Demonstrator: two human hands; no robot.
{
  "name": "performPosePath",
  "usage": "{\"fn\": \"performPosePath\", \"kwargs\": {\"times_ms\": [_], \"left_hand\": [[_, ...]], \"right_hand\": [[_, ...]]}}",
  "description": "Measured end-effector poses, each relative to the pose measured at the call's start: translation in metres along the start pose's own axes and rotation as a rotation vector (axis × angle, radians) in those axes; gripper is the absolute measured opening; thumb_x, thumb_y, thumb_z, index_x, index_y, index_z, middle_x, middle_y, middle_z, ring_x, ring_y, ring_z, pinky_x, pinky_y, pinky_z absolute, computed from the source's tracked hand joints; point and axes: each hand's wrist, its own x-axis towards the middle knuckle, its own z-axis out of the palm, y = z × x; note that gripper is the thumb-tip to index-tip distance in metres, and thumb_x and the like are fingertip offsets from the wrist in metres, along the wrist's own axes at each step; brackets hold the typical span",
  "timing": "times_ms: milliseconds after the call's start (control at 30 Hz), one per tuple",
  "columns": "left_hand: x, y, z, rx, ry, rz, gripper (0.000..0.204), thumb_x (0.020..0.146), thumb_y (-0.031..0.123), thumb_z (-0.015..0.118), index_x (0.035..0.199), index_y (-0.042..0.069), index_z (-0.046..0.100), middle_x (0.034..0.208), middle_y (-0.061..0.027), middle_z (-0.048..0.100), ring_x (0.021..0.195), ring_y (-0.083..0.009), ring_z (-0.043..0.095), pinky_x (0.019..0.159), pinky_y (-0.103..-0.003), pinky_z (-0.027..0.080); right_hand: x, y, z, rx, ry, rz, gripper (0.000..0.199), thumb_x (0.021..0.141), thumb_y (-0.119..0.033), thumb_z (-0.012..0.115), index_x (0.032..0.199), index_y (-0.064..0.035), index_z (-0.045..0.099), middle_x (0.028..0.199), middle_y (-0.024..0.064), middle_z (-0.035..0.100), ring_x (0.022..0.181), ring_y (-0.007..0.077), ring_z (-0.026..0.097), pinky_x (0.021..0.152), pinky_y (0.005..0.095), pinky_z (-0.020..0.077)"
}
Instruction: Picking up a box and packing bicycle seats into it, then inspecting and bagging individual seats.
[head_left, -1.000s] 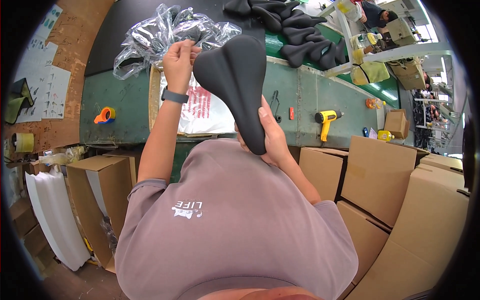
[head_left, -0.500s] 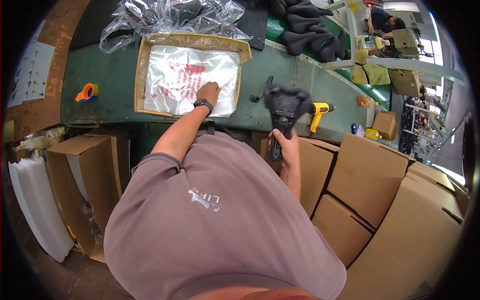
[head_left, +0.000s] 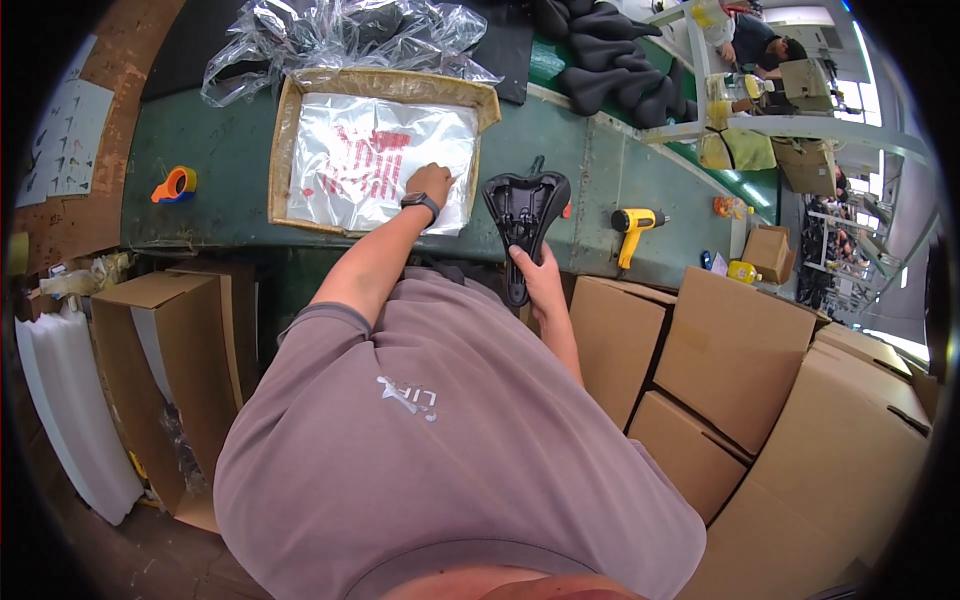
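Observation:
A black bicycle saddle (head_left: 524,215) is in my right hand (head_left: 537,278), which grips it by its narrow nose. Its underside with the rails faces up, and the wide end points away from me over the bench. My left hand (head_left: 430,185), with a watch on the wrist, rests on a stack of clear plastic bags (head_left: 345,165) with red print. Its fingers are curled closed at the right part of the top plastic bag; the fingertips are partly hidden. The bags lie in an open cardboard box (head_left: 283,165).
A yellow heat gun (head_left: 632,232) lies right of the saddle. A dark-handled tool (head_left: 537,165) is partly hidden behind it. An orange tape roll (head_left: 176,185) sits at left. Crumpled clear plastic (head_left: 350,40) and several black saddles (head_left: 610,55) lie beyond. Cartons (head_left: 735,350) stand at right.
My right hand has brought the saddle leftward, closer to the box, and turned it so the underside shows squarely. My left hand has slid slightly right on the bags.

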Motion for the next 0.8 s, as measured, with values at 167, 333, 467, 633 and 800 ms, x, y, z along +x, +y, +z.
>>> {"fn": "performPosePath", "kwargs": {"times_ms": [167,333,467,633,800], "left_hand": [[-0.012,-0.016,-0.005,-0.165,0.147,0.114,0.028,0.109,0.031,0.064,0.113,0.010,0.084,0.109,-0.0195,0.079,0.107,-0.0443,0.074,0.091,-0.054,0.058],[-0.009,-0.045,0.003,-0.417,0.071,0.022,0.028,0.109,0.021,0.060,0.110,0.003,0.082,0.101,-0.0184,0.082,0.093,-0.0364,0.080,0.087,-0.047,0.061],[0.011,-0.073,0.011,-0.655,-0.046,-0.218,0.027,0.107,0.011,0.058,0.104,-0.003,0.080,0.089,-0.0143,0.082,0.078,-0.0243,0.080,0.078,-0.039,0.062],[-0.014,-0.059,-0.060,-0.910,0.362,-0.205,0.030,0.110,0.009,0.056,0.089,-0.001,0.075,0.080,-0.0109,0.077,0.074,-0.0188,0.073,0.070,-0.034,0.058],[-0.041,-0.050,-0.172,-1.656,0.402,-0.318,0.022,0.111,0.023,0.071,0.105,0.003,0.076,0.089,-0.0024,0.073,0.075,-0.0116,0.064,0.068,-0.030,0.053]], "right_hand": [[0.020,0.023,-0.010,-0.031,-0.056,-0.047,0.062,0.101,-0.024,0.084,0.152,-0.0005,0.058,0.126,0.0094,0.073,0.106,0.0191,0.071,0.097,0.0370,0.0580],[0.056,0.015,0.038,-0.058,-0.212,-0.104,0.083,0.102,-0.017,0.080,0.170,-0.0049,0.034,0.126,0.0172,0.072,0.090,0.0297,0.079,0.078,0.0435,0.0658],[0.115,0.028,0.061,-0.582,-0.201,-0.391,0.099,0.098,-0.030,0.083,0.175,-0.0049,0.026,0.143,0.0327,0.069,0.124,0.0471,0.073,0.105,0.0512,0.0572],[0.123,0.014,0.053,-0.882,-0.269,-0.339,0.103,0.096,-0.033,0.085,0.178,-0.0156,0.025,0.143,0.0344,0.069,0.131,0.0527,0.068,0.109,0.0556,0.0547],[0.116,-0.001,0.066,-0.807,-0.234,-0.348,0.099,0.096,-0.030,0.086,0.176,-0.0137,0.030,0.144,0.0324,0.069,0.128,0.0518,0.070,0.107,0.0552,0.0558]]}}
